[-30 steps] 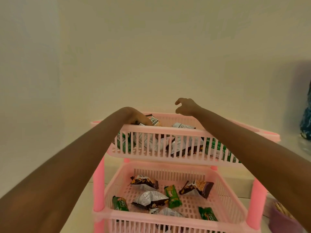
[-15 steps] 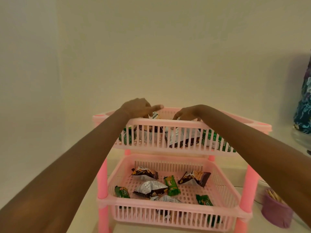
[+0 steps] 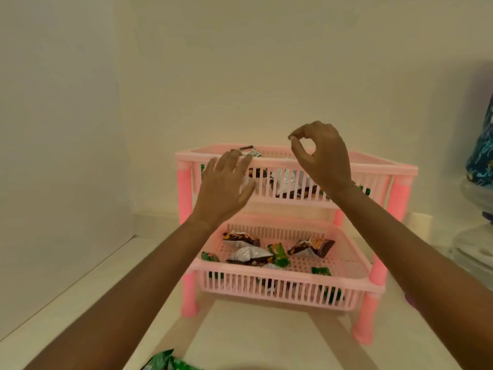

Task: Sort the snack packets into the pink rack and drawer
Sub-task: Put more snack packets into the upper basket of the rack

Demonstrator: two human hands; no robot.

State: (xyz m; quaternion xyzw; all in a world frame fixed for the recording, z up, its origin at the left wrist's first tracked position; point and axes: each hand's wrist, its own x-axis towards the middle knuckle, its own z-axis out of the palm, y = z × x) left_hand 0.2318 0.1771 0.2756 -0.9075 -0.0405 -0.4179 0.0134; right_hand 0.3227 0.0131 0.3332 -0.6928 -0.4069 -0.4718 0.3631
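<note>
Both your hands have lifted out of the top basket since half a second ago, when they were reaching down into it, and now hang in front of it. The snack packets (image 3: 246, 256) lie where they were: several scattered in the lower basket (image 3: 282, 287) of the pink rack (image 3: 293, 166), more showing through the slats of the top basket (image 3: 288, 188), and one brown packet (image 3: 246, 150) poking above its rim. A green packet (image 3: 165, 363) lies on the worktop (image 3: 253, 340) at the bottom edge of the view, well apart from the rack. Your left hand (image 3: 222, 190) is flat, fingers spread wide, holding nothing. Your right hand (image 3: 321, 156) is higher, thumb and forefinger pinched tip to tip in a ring, the other fingers curled; nothing visible between them. A patterned blue object (image 3: 481, 153) stands at the far right.
</note>
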